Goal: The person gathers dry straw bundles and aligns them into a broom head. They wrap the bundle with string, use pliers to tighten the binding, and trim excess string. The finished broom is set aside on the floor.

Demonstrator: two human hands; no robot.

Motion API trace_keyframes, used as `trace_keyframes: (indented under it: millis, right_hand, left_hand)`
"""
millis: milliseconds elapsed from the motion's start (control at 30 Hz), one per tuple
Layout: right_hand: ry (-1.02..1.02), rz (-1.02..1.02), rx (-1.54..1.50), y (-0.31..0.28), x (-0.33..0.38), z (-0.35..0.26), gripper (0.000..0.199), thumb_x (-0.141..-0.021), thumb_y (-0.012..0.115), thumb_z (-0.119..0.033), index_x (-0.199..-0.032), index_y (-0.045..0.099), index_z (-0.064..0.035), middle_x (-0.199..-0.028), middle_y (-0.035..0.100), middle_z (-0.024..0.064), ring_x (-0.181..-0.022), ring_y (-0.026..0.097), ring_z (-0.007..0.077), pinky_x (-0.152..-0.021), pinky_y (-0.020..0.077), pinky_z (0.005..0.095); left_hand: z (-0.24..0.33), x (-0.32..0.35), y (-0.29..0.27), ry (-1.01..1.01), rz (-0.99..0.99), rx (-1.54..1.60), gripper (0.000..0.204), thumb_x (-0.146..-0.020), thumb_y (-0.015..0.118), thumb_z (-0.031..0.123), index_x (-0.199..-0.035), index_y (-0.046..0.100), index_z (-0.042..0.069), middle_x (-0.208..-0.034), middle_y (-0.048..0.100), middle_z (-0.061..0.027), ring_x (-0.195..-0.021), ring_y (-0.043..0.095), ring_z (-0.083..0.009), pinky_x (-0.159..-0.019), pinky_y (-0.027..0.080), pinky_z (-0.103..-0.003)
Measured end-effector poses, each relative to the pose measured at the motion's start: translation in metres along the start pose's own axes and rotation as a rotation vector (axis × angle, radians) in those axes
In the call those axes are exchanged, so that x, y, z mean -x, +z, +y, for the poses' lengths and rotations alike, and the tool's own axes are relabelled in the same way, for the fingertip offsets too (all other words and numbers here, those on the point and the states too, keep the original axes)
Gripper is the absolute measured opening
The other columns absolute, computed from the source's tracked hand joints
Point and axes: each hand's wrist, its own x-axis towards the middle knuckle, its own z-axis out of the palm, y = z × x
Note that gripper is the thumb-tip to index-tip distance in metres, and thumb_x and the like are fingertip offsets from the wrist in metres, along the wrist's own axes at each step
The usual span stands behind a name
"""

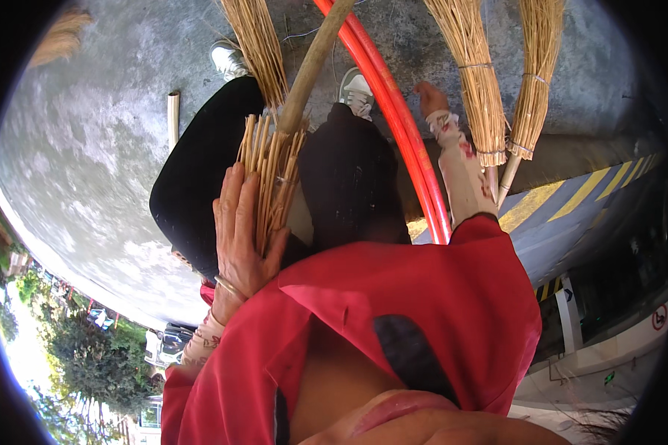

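Head view shows us our left hand (237,226) laid along the near left side of a straw bundle (263,211), which lies between our knees. Its fingers are straight and side by side, and the thumb stands out from them, so we bear on the stalks with a flat hand rather than closing round them. Our right hand (433,100) is well off to the right of that grip and farther out, just past the red tubes (397,104); its fingers look curled, but we cannot tell whether they pinch anything.

We judge the step in hand to be steadying the stalks around the wooden handle (308,70). The next move would call for even pressure from the left hand, so the stalks do not slip or splay.

The bundle's long axis runs away from us, roughly along our fingers and leaning slightly right. Its cut ends face outward, just beyond the fingertips, and the handle leaves them on a stronger slant, away and to the right. Another straw bunch (252,44) lies farther out beyond the fingertips, left of the handle; two tied bundles (476,89) lie well right of the grip.
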Motion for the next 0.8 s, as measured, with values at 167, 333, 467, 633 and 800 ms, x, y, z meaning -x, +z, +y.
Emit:
trace_keyframes:
  millis: [167, 333, 467, 633, 800]
  right_hand:
    - [-0.041, 0.246, -0.153, -0.077, 0.077, -0.148, 0.014, -0.096, 0.052, -0.009, -0.1, 0.065, -0.0082, -0.081, 0.064, 0.0116, -0.072, 0.061, 0.0292, -0.063, 0.0498, 0.0398]
    - [-0.233, 0.614, -0.94, -0.154, 0.123, -0.245, 0.02, -0.103, 0.051, -0.014, -0.101, 0.06, 0.0037, -0.063, 0.049, 0.0, -0.053, 0.046, 0.0117, -0.063, 0.0485, 0.0342]
    - [-0.334, 0.47, -1.542, -0.192, 0.149, -0.295, 0.024, -0.106, 0.046, -0.021, -0.105, 0.054, 0.0016, -0.06, 0.028, -0.0063, -0.054, 0.031, 0.0084, -0.06, 0.041, 0.0327]
    - [-0.333, 0.108, -1.644, -0.161, 0.17, -0.349, 0.025, -0.107, 0.042, -0.02, -0.108, 0.054, 0.0027, -0.059, 0.027, -0.0052, -0.052, 0.029, 0.0082, -0.058, 0.039, 0.0312]
    - [-0.205, -0.006, -1.201, -0.136, 0.203, -0.371, 0.028, -0.106, 0.045, -0.019, -0.103, 0.058, 0.0063, -0.057, 0.032, -0.0046, -0.05, 0.031, 0.0049, -0.051, 0.0359, 0.0264]
  left_hand:
    - [0.004, 0.008, 0.003, 0.056, 0.087, -0.03, 0.089, -0.07, 0.074, -0.001, -0.15, 0.034, 0.001, -0.154, 0.032, -0.026, -0.141, 0.034, -0.0441, -0.114, 0.029, -0.049]
    - [0.008, 0.017, 0.005, 0.198, 0.208, -0.067, 0.088, -0.071, 0.077, 0.002, -0.149, 0.035, 0.001, -0.153, 0.034, -0.0249, -0.14, 0.037, -0.0423, -0.111, 0.031, -0.049]
    - [0.006, 0.021, 0.007, 0.388, 0.368, -0.025, 0.075, -0.074, 0.076, 0.002, -0.142, 0.044, -0.001, -0.146, 0.043, -0.0245, -0.135, 0.042, -0.0415, -0.11, 0.033, -0.048]
    - [-0.003, 0.024, 0.008, 0.535, 0.569, 0.021, 0.057, -0.077, 0.072, 0.003, -0.131, 0.052, -0.003, -0.13, 0.055, -0.0218, -0.125, 0.052, -0.0399, -0.103, 0.039, -0.048]
    - [-0.011, 0.029, 0.014, 0.207, 0.67, -0.025, 0.051, -0.091, 0.059, 0.011, -0.137, 0.045, -0.004, -0.129, 0.054, -0.0264, -0.119, 0.052, -0.0431, -0.104, 0.04, -0.047]
